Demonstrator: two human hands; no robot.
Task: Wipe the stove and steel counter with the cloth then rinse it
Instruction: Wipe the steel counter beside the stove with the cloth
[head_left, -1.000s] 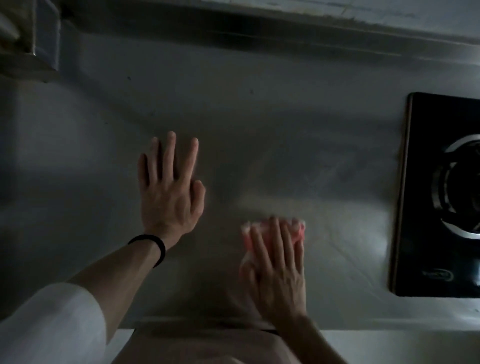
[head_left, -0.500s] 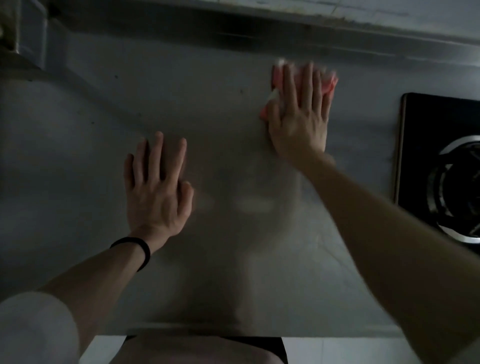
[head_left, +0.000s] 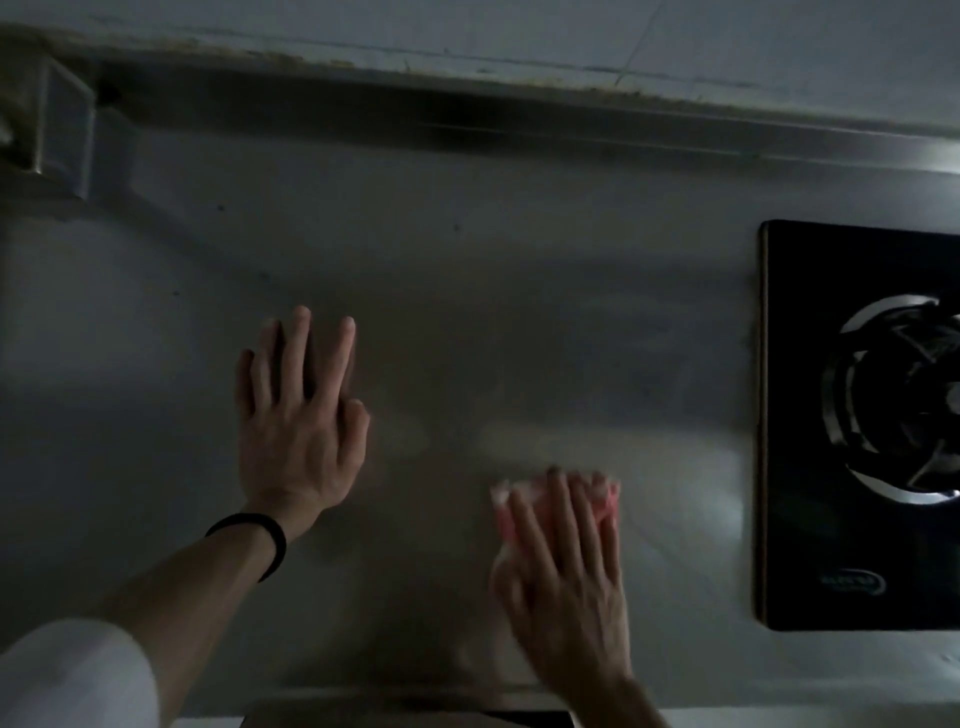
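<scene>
Bench-wiping step in hand: the right hand (head_left: 566, 566), fingers straight, presses the pink cloth (head_left: 609, 500) flat on the steel bench (head_left: 519, 260) near its front edge, left of the stove (head_left: 800, 519); the left hand (head_left: 298, 415) lies flat and empty alongside; next stroke judged to need even pressure over unwiped steel.

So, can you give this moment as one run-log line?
step: wiping | right hand: presses pink cloth flat on grey steel counter | left hand: flat on counter | black gas stove: not touched
</scene>
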